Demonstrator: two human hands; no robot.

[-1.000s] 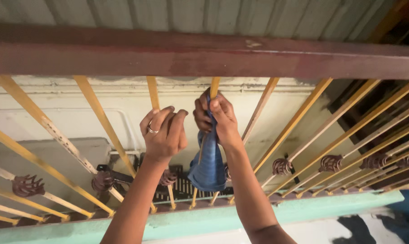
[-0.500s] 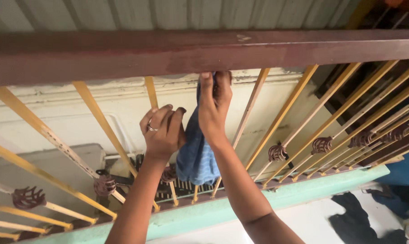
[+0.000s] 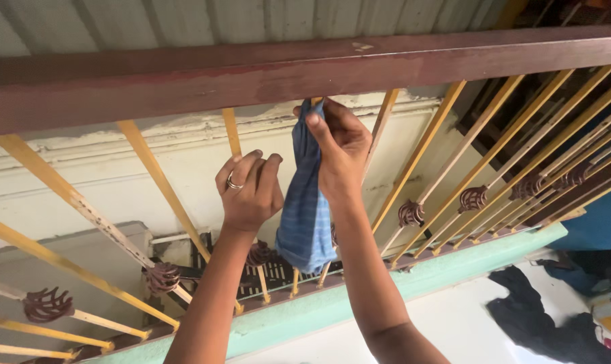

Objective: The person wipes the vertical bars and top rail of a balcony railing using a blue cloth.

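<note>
Soft even daylight, no glare, faint shadows, sharp centre, slight blur and wide-angle bending toward the edges

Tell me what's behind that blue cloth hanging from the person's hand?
Behind the blue cloth gripped in the right hand runs a yellow railing bar, seen only below the cloth's hem. Further back is a pale wall. The bar's covered middle cannot be seen.

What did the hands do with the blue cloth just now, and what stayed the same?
The right hand slid the blue cloth up a yellow bar to just under the brown rail, and is now a little below it. The left hand kept its grip on the next bar, low down. The cloth stayed in the right hand, hanging down.
</note>
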